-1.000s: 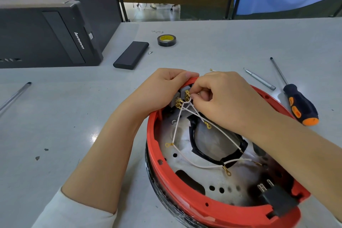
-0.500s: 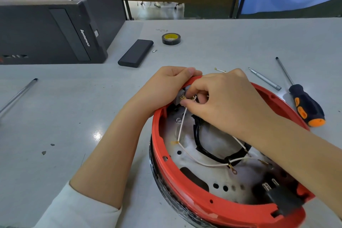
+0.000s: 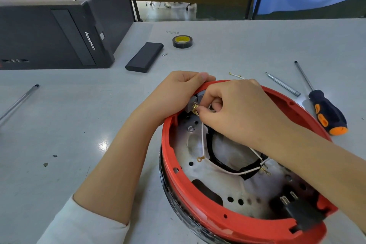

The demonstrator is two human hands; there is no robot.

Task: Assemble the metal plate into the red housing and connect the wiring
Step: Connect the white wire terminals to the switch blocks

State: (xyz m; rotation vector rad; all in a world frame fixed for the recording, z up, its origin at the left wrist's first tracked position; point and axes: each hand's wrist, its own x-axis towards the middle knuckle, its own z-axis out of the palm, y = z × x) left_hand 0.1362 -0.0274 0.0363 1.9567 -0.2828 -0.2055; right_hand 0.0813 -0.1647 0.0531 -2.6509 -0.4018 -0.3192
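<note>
The round red housing (image 3: 178, 188) lies open side up at the lower right, with the perforated metal plate (image 3: 215, 182) seated inside it. White wires (image 3: 204, 144) with brass ring terminals cross the plate. My left hand (image 3: 178, 93) grips the far left rim of the housing, beside a grey terminal block (image 3: 191, 104). My right hand (image 3: 235, 113) reaches in from the right and pinches a brass wire terminal (image 3: 196, 110) at that block. A black plug socket (image 3: 297, 210) sits in the near right wall.
A black and orange screwdriver (image 3: 327, 114) and a loose silver bit (image 3: 283, 84) lie right of the housing. A short spare wire (image 3: 235, 75), a tape roll (image 3: 182, 41), a black slab (image 3: 144, 57) and a computer case (image 3: 51, 31) lie behind. A thin rod (image 3: 19, 101) lies at left.
My right hand has pressed lower and further left onto the terminal block, drawing the white wire tighter to it. My left hand keeps its grip on the rim.
</note>
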